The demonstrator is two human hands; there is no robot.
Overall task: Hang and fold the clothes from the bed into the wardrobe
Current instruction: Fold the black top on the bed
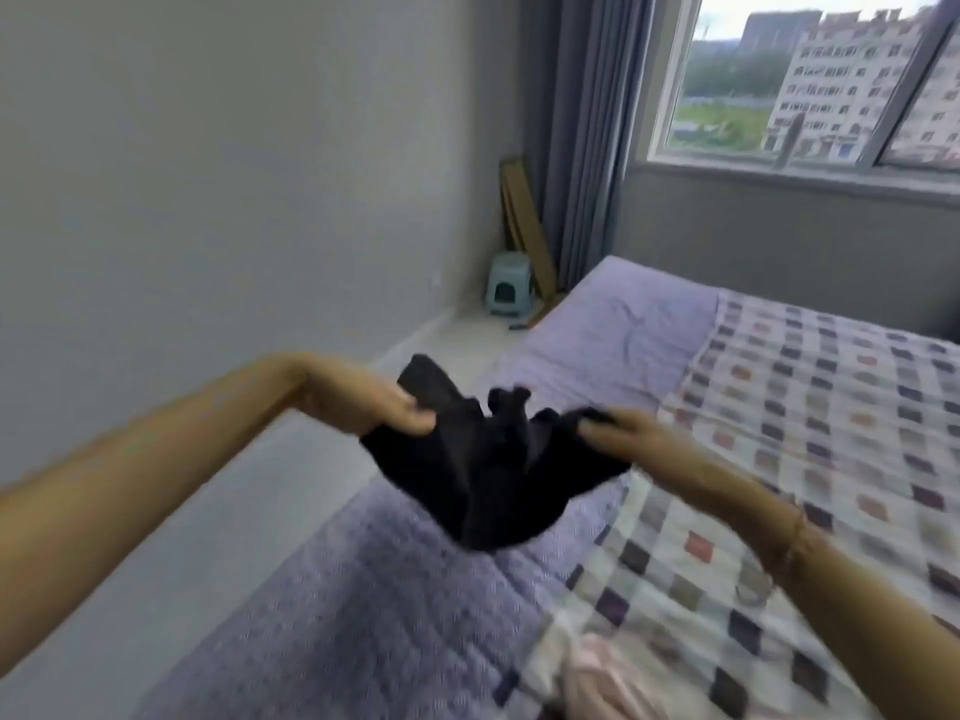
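- Two bare arms reach forward from the lower corners of the view, the left from the lower left and the right from the lower right. Both are stretched out over the near side of the bed.
- The left hand pinches the left edge of a black garment, with the thumb lying on top of the cloth.
- The right hand grips the garment's right edge with curled fingers; a thin bracelet sits on that wrist.
- The black garment hangs between the hands, bunched in the middle and sagging, held in the air above the purple sheet and beside the checked quilt.
- A pale pink cloth lies on the quilt at the bottom edge, blurred.
- A small stool stands in the far corner by the curtain.
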